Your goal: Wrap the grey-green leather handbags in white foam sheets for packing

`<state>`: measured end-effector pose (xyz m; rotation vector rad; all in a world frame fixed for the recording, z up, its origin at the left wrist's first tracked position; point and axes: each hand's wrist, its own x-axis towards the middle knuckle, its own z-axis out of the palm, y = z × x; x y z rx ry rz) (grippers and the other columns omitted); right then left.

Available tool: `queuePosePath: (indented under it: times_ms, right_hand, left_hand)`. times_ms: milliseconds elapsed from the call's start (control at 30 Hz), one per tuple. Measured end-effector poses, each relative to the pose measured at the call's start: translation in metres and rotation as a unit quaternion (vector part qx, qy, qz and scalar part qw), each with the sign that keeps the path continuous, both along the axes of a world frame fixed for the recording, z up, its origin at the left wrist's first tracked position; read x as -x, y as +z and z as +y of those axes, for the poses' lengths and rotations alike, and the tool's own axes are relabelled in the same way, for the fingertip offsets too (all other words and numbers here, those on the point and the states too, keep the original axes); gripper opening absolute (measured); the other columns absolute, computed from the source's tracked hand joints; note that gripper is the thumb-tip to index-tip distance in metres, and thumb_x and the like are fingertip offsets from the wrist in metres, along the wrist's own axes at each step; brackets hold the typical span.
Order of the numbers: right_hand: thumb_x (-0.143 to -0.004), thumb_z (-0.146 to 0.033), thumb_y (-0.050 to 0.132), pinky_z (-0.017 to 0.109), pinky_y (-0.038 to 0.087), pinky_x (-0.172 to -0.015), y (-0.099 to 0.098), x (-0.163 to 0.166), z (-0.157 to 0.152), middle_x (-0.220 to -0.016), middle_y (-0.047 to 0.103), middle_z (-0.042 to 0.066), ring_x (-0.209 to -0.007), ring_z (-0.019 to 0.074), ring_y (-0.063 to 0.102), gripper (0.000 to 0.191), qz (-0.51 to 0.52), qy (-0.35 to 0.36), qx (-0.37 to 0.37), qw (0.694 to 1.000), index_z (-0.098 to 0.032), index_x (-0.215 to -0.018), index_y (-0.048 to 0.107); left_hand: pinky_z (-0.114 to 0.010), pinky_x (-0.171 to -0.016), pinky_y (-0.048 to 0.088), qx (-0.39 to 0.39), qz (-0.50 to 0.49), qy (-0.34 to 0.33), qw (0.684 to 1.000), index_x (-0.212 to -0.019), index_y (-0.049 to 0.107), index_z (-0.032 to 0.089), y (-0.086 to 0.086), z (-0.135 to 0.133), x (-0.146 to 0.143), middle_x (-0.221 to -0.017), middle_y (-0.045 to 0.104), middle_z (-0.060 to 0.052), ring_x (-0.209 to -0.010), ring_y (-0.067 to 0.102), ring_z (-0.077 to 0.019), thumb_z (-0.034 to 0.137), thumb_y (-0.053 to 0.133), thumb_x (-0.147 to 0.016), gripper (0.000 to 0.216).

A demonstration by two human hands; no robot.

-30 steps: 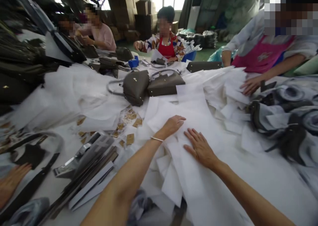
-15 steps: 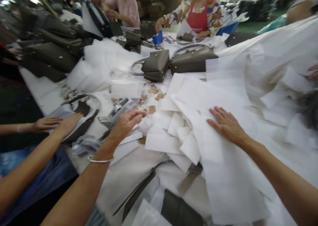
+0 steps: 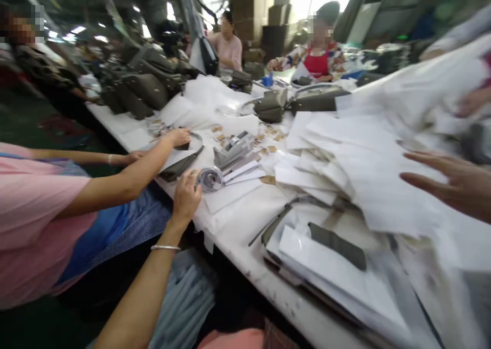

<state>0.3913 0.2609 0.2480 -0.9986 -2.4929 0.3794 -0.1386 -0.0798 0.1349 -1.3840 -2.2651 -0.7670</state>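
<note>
My left hand [image 3: 186, 198], with a bangle at the wrist, is at the table's near edge. Its curled fingers are on the left side of a roll of grey strip [image 3: 210, 179]. Far to the right, my right hand [image 3: 448, 180] is held over white foam sheets [image 3: 383, 185], fingers stretched and spread, nothing in it. Between the hands lie overlapping white sheets [image 3: 307, 177] and a bundle of grey strips [image 3: 236, 152]. A dark olive bag piece [image 3: 337, 244] lies by a white sheet nearer to me.
A co-worker at left has a hand [image 3: 178, 136] on a dark bag [image 3: 180, 165]. Finished-looking olive bags [image 3: 270, 106] stand farther back, with more bags [image 3: 146, 90] piled at left. Small brown tags [image 3: 268, 180] are scattered about. Other people stand across the table.
The view has swung left and up. My left hand has moved down to the roll of grey strip. My right hand, earlier flat on the sheets, has moved right and appears lifted.
</note>
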Motion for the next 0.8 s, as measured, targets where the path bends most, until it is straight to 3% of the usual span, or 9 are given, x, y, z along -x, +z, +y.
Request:
queuePosePath:
  times_ms: [67, 200, 300, 367, 500, 567, 633, 700, 800]
  right_hand:
    - [-0.088, -0.062, 0.055, 0.057, 0.027, -0.12, 0.005, 0.001, -0.079, -0.145, 0.051, 0.017, -0.139, 0.0396, 0.041, 0.062, -0.087, -0.058, -0.032, 0.994, -0.022, -0.135, 0.058]
    - [-0.093, -0.057, 0.05, 0.053, 0.034, -0.117, -0.012, 0.011, -0.212, -0.147, 0.051, 0.012, -0.137, 0.0321, 0.045, 0.057, -0.145, -0.038, 0.056, 0.987, -0.021, -0.137, 0.058]
    - [-0.09, -0.058, 0.058, 0.051, 0.033, -0.117, -0.03, 0.026, -0.275, -0.153, 0.043, 0.012, -0.142, 0.031, 0.039, 0.066, -0.165, -0.007, 0.113, 0.98, -0.021, -0.144, 0.051]
    - [-0.088, -0.059, 0.061, 0.049, 0.035, -0.116, -0.034, 0.04, -0.294, -0.152, 0.046, 0.011, -0.141, 0.0306, 0.041, 0.067, -0.171, 0.015, 0.143, 0.975, -0.022, -0.143, 0.052]
    - [-0.095, -0.044, 0.057, 0.043, 0.041, -0.111, -0.024, 0.059, -0.276, -0.138, 0.06, 0.011, -0.129, 0.027, 0.055, 0.044, -0.135, -0.019, 0.064, 0.989, -0.021, -0.132, 0.062]
    - [-0.093, -0.036, 0.059, 0.045, 0.039, -0.112, -0.024, 0.059, -0.247, -0.14, 0.058, 0.012, -0.131, 0.0278, 0.052, 0.042, -0.13, -0.071, -0.036, 0.988, -0.02, -0.132, 0.061]
    - [-0.087, -0.036, 0.067, 0.05, 0.035, -0.114, -0.032, 0.056, -0.214, -0.148, 0.049, 0.015, -0.139, 0.0318, 0.042, 0.057, -0.151, -0.132, -0.099, 0.975, -0.019, -0.14, 0.053]
    - [-0.078, -0.039, 0.077, 0.056, 0.03, -0.115, -0.047, 0.052, -0.182, -0.156, 0.037, 0.017, -0.145, 0.0364, 0.031, 0.079, -0.193, -0.18, -0.108, 0.959, -0.019, -0.147, 0.043]
    - [-0.075, -0.031, 0.08, 0.06, 0.024, -0.116, -0.072, 0.048, -0.143, -0.161, 0.027, 0.016, -0.148, 0.0385, 0.022, 0.089, -0.257, -0.201, -0.079, 0.942, -0.02, -0.152, 0.036]
  left_hand:
    - [-0.048, -0.113, 0.034, 0.029, 0.022, -0.024, 0.999, -0.131, 0.054, 0.014, -0.003, 0.011, 0.009, -0.143, 0.05, -0.016, -0.135, 0.043, -0.0318, 0.017, 0.049, -0.087, 0.045]
    - [-0.046, -0.103, 0.041, 0.094, 0.051, -0.073, 0.992, -0.134, 0.052, 0.017, 0.001, 0.033, 0.014, -0.133, 0.058, -0.014, -0.122, 0.052, -0.0322, 0.016, 0.048, -0.085, 0.05]
    - [-0.045, -0.09, 0.046, 0.094, 0.063, -0.075, 0.991, -0.125, 0.059, 0.015, 0.009, 0.039, 0.012, -0.114, 0.063, -0.016, -0.103, 0.058, -0.0336, 0.024, 0.051, -0.084, 0.043]
    - [-0.044, -0.087, 0.046, 0.099, 0.088, -0.068, 0.989, -0.114, 0.064, 0.016, 0.015, 0.04, 0.01, -0.105, 0.063, -0.014, -0.099, 0.058, -0.0334, 0.027, 0.054, -0.083, 0.035]
    - [-0.043, -0.089, 0.045, 0.028, 0.111, -0.05, 0.992, -0.103, 0.063, 0.02, 0.031, 0.031, 0.009, -0.104, 0.063, -0.012, -0.1, 0.058, -0.0327, 0.033, 0.047, -0.087, 0.026]
    - [-0.044, -0.091, 0.045, -0.056, 0.045, -0.07, 0.995, -0.106, 0.062, 0.021, 0.04, 0.027, 0.003, -0.108, 0.063, -0.011, -0.104, 0.057, -0.0331, 0.038, 0.045, -0.088, 0.029]
    - [-0.042, -0.088, 0.046, -0.106, -0.084, -0.117, 0.984, -0.109, 0.06, 0.022, 0.048, 0.028, -0.011, -0.104, 0.065, -0.009, -0.1, 0.059, -0.0319, 0.044, 0.05, -0.085, 0.033]
    - [-0.039, -0.079, 0.048, -0.092, -0.25, -0.206, 0.942, -0.106, 0.06, 0.022, 0.05, 0.04, -0.036, -0.093, 0.065, -0.007, -0.089, 0.061, -0.0288, 0.048, 0.056, -0.081, 0.036]
    - [-0.033, -0.072, 0.048, -0.005, -0.447, -0.373, 0.813, -0.093, 0.061, 0.02, 0.042, 0.078, -0.085, -0.084, 0.063, -0.004, -0.078, 0.059, -0.0226, 0.053, 0.065, -0.076, 0.037]
